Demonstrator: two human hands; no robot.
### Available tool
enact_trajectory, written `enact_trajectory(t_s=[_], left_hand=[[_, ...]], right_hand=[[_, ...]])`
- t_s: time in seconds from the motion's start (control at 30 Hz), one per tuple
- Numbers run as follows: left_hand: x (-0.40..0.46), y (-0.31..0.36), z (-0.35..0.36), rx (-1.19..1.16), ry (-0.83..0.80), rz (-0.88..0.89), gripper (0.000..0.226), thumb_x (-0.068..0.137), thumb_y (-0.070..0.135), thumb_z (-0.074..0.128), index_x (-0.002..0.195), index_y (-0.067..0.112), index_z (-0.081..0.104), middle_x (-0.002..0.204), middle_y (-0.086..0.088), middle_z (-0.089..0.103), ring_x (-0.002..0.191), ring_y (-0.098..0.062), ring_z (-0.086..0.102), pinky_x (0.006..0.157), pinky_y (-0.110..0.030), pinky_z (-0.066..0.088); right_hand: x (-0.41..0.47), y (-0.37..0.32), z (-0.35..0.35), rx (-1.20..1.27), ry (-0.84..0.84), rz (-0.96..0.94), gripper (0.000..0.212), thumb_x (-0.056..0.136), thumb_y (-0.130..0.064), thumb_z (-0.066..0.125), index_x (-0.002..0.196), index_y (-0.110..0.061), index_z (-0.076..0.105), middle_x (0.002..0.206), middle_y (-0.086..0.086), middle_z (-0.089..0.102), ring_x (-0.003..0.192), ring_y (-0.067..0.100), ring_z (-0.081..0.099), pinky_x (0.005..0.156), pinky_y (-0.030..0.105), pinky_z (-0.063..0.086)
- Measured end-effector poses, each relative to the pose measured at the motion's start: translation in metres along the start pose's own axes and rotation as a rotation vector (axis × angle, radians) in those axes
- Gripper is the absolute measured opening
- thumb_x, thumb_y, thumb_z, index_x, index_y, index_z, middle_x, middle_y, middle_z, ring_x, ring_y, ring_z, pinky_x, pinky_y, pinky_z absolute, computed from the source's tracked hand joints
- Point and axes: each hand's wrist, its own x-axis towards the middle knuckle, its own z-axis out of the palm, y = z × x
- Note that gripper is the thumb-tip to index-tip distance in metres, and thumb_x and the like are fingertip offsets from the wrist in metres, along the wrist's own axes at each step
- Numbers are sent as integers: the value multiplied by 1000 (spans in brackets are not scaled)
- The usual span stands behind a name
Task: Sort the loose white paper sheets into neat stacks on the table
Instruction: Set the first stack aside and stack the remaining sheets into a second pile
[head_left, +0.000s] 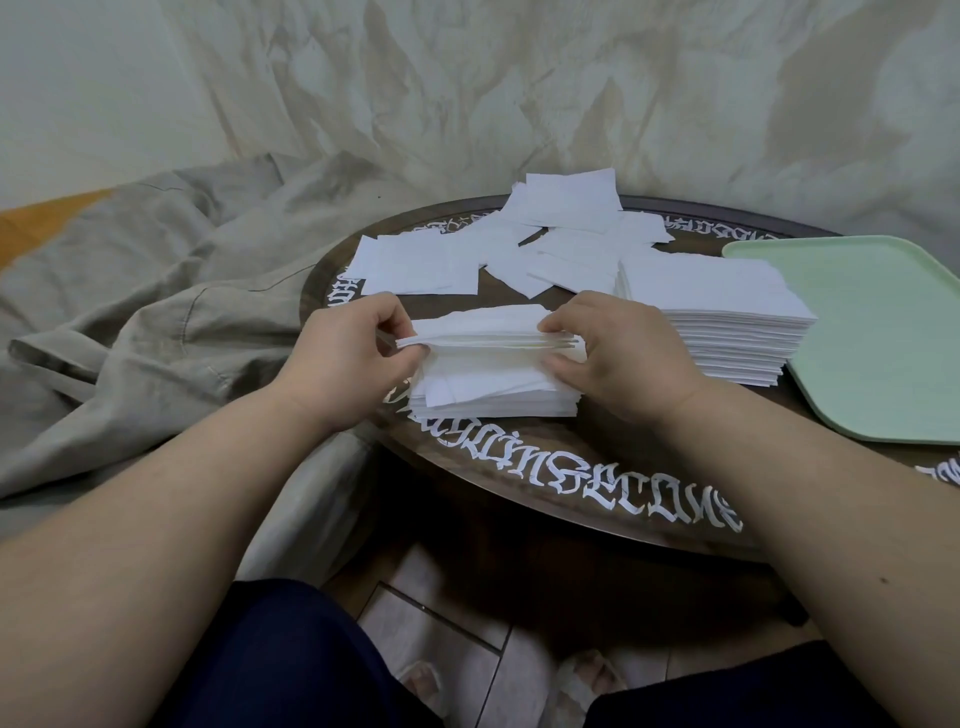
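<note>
Both hands pinch a small bunch of sheets (488, 325) – left hand (347, 347) and right hand (618, 351), one at each end. The low stack (493, 397) lies right under their fingers – the bunch runs side to side.

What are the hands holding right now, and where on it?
A thin bundle of white sheets, raised just above the near stack. The left hand pinches its left end, the right hand its right end.
</note>
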Motion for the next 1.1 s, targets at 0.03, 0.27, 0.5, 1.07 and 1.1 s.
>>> enact_trajectory(t_s=[0.03,0.27,0.5,1.07,1.1], left_hand=[[0,0,0,3,1,7,18,78,18,71,71,23,56,72,7,66,69,-12,65,70,-27,47],[2,0,1,-1,38,65,32,74,6,70,70,32,52,87,4,70,77,-15,66,79,-32,53],[5,20,3,3,166,351,21,70,1,64,78,19,57,89,1,65,74,-22,61,73,-39,54],[-3,23,7,130,-172,226,26,73,7,69,70,28,53,87,4,67,75,-6,61,77,-31,52],[-3,22,8,138,-191,218,22,74,7,68,73,26,56,88,4,66,77,-8,62,78,-34,53]], right_hand=[[0,1,2,-16,18,-19,24,89,-26,61,111,-16,67,111,0,64,101,24,60,81,34,46],[1,6,4,93,121,25,21,92,-15,58,108,-11,70,105,7,68,95,25,61,86,36,47],[-2,16,-11,182,330,103,9,83,-5,64,90,-8,69,87,7,69,80,25,63,78,33,50],[-17,27,-18,129,-20,213,11,85,-17,62,93,-18,70,70,-13,53,88,18,61,76,25,44],[-17,27,-17,118,-48,205,10,85,-17,62,92,-19,70,70,-13,53,88,18,62,74,25,43]])
